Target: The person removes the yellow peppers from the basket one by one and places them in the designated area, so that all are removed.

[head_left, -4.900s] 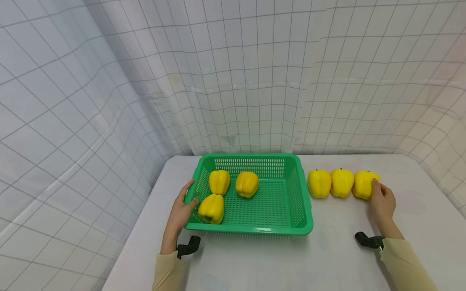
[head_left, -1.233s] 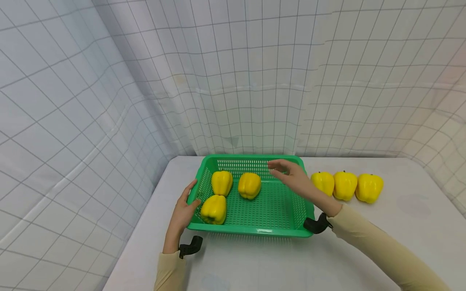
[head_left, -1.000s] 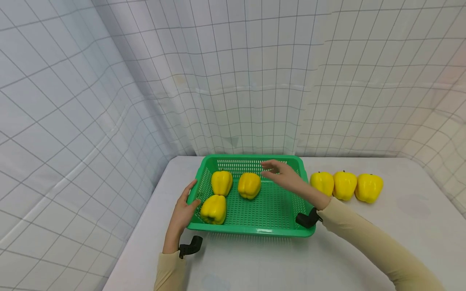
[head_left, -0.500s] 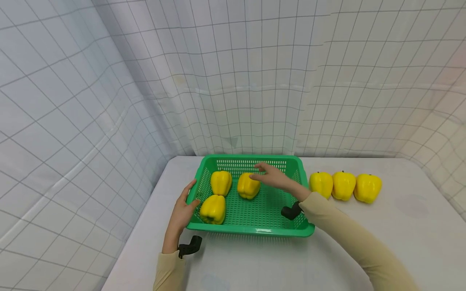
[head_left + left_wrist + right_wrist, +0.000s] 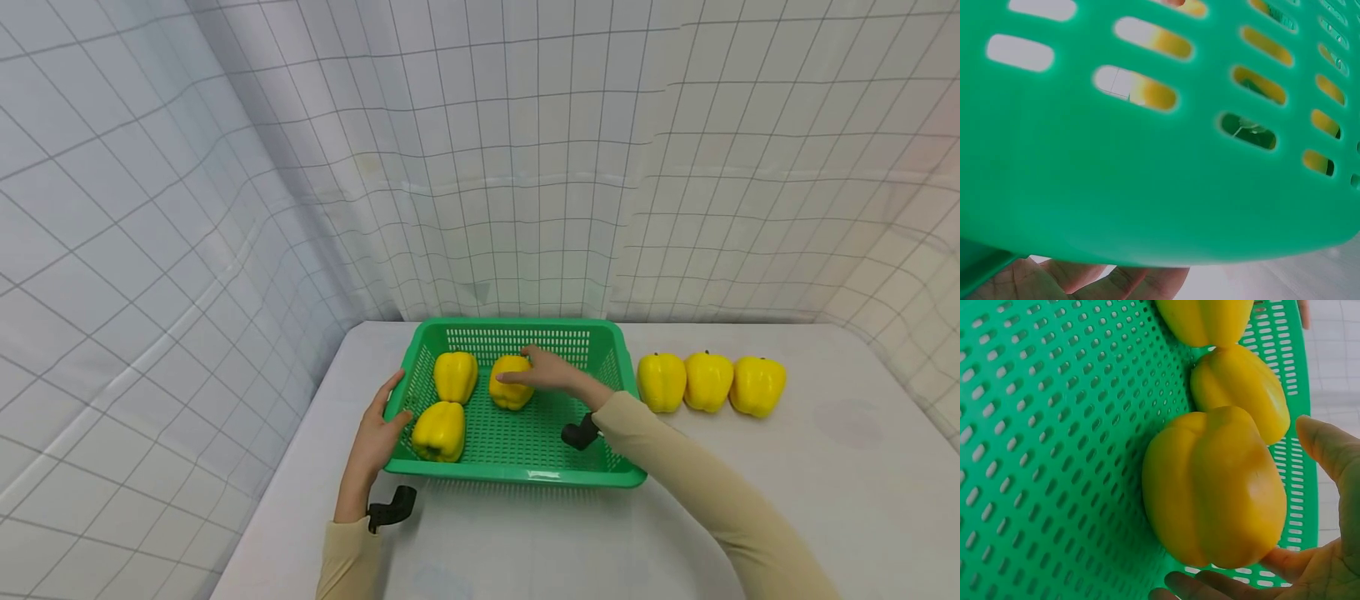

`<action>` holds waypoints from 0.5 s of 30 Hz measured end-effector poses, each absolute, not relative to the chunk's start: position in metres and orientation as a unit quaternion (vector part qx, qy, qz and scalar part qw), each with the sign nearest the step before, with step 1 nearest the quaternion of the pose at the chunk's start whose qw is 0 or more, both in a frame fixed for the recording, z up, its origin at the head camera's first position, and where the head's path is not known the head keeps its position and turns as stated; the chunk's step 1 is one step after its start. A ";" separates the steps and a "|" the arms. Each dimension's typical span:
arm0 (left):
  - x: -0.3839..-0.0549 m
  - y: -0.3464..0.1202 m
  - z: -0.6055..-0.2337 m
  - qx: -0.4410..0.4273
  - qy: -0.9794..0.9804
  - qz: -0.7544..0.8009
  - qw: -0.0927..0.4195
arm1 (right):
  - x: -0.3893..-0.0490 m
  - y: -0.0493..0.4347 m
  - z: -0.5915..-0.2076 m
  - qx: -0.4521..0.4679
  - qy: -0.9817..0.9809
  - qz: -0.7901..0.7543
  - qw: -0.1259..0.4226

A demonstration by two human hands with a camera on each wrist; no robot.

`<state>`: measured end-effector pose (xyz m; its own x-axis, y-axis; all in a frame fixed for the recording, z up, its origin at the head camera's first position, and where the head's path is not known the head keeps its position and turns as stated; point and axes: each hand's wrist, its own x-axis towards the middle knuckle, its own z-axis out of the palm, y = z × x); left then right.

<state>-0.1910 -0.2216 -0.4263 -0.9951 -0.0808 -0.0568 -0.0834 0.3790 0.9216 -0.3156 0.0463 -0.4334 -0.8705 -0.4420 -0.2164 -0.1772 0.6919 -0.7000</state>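
Grid-patterned curtain [image 5: 525, 167] behind white table [image 5: 510, 542]. Right hand [image 5: 553, 372] has lowered about yellow bell pepper [image 5: 507, 396], below frame centre in green basket [image 5: 517, 472]; fingers spread, no grasp, pepper unlifted. Left hand [image 5: 377, 433] grips basket.

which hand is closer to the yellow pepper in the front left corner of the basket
Left. The left hand is at the left rim of the green basket, its thumb close beside the front-left pepper; the right hand is farther off, at the basket's rightmost pepper.
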 end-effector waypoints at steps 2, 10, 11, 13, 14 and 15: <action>-0.191 -0.222 -0.426 -0.049 0.831 0.554 0.001 | -0.317 0.044 -0.436 -0.168 0.900 -0.353 0.191; -0.188 -0.220 -0.421 -0.047 0.833 0.551 -0.001 | -0.322 0.039 -0.445 -0.154 0.902 -0.357 0.188; -0.189 -0.221 -0.423 -0.047 0.832 0.552 0.000 | -0.322 0.038 -0.445 -0.152 0.901 -0.361 0.187; -0.193 -0.224 -0.428 -0.051 0.828 0.558 0.004 | -0.322 0.037 -0.444 -0.150 0.899 -0.366 0.188; -0.196 -0.226 -0.433 -0.052 0.826 0.561 0.006 | -0.322 0.036 -0.444 -0.150 0.899 -0.367 0.189; -0.198 -0.228 -0.437 -0.053 0.827 0.560 0.008 | -0.322 0.036 -0.444 -0.149 0.898 -0.369 0.189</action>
<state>-0.1982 -0.2281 -0.4370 -0.9942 -0.0799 -0.0724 -0.0969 0.3678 0.9248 -0.3215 0.0360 -0.4439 -0.8840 -0.4073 -0.2294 -0.1285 0.6836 -0.7184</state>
